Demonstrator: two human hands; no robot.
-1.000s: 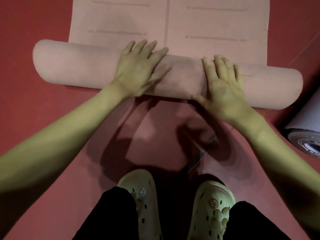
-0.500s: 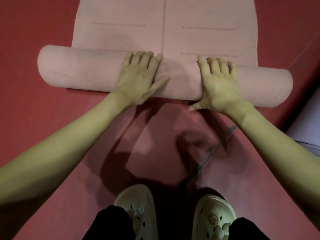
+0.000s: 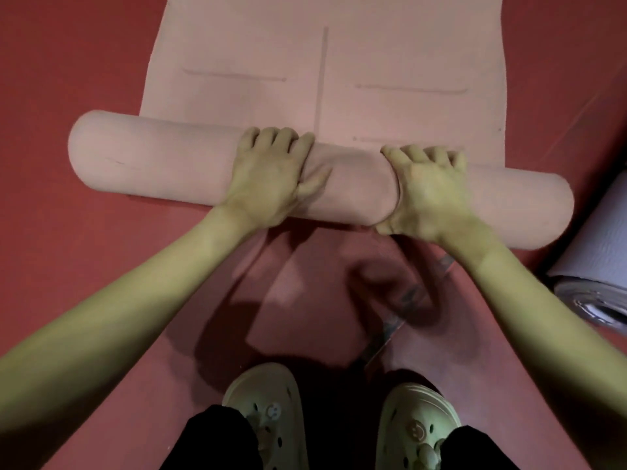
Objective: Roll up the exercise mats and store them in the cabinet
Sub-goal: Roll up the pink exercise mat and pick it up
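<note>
A pink exercise mat (image 3: pixel 356 184) lies partly rolled on the red floor, its roll stretching from left to right across the view. The flat unrolled part (image 3: pixel 390 56) runs away from me beyond the roll. My left hand (image 3: pixel 271 178) grips the roll left of its middle, fingers curled over the far side. My right hand (image 3: pixel 427 191) grips it right of the middle in the same way. The roll dents between the two hands.
A rolled lavender mat (image 3: pixel 597 266) lies on the floor at the right edge, close to the pink roll's right end. My feet in pale clogs (image 3: pixel 264 415) stand at the bottom. A strap-like strip (image 3: pixel 390 330) lies on the floor in front of them.
Both hands went from lying flat on top of the roll to curling their fingers over its far side. The roll advanced away from me over the flat part.
</note>
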